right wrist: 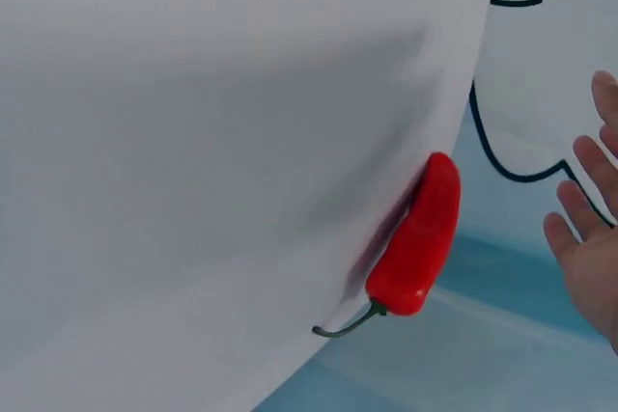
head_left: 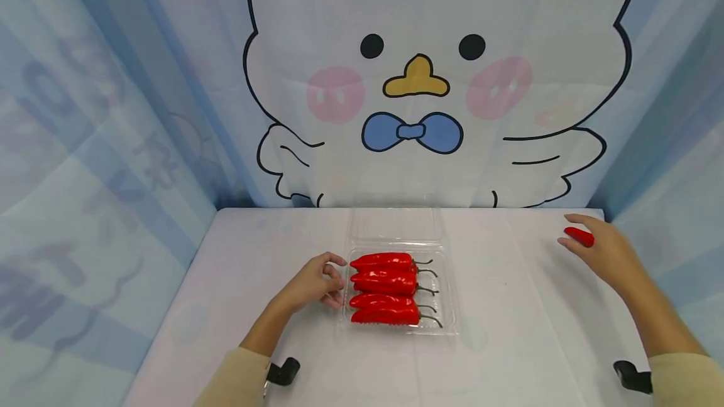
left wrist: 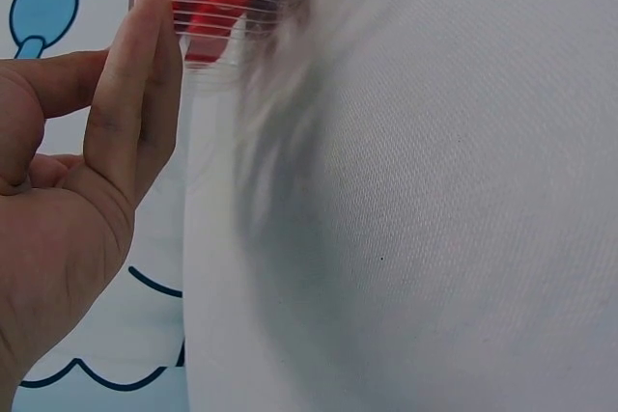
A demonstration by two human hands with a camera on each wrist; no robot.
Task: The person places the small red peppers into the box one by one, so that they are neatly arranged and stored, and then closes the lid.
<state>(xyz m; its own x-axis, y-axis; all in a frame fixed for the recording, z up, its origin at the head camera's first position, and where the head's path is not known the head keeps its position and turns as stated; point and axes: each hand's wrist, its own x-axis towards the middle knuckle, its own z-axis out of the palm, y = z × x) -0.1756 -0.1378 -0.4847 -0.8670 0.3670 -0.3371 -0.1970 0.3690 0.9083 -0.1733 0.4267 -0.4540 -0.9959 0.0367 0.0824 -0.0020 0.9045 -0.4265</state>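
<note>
Several red chili peppers point(head_left: 387, 281) lie side by side in a clear plastic container point(head_left: 449, 313), their green stems toward the right. At the container's left side is my left hand point(head_left: 317, 281), fingers relaxed; in the left wrist view its fingertips come right at the ribbed clear wall point(left wrist: 217, 2). One more red chili pepper point(right wrist: 420, 238) lies on the white table near its edge, stem attached. Beside it my right hand point(head_left: 605, 250) spreads its thumb and fingers apart, partly covering the pepper in the head view. The right wrist view shows the right fingers point(right wrist: 589, 209) apart from this pepper.
The container's clear lid point(head_left: 396, 225) is folded back toward the rear of the white table point(head_left: 498, 363). Behind the table hangs a curtain point(head_left: 418, 174) printed with a cartoon bird, and blue curtains flank both sides. Black wrist mounts point(head_left: 285, 371) show near both sleeves.
</note>
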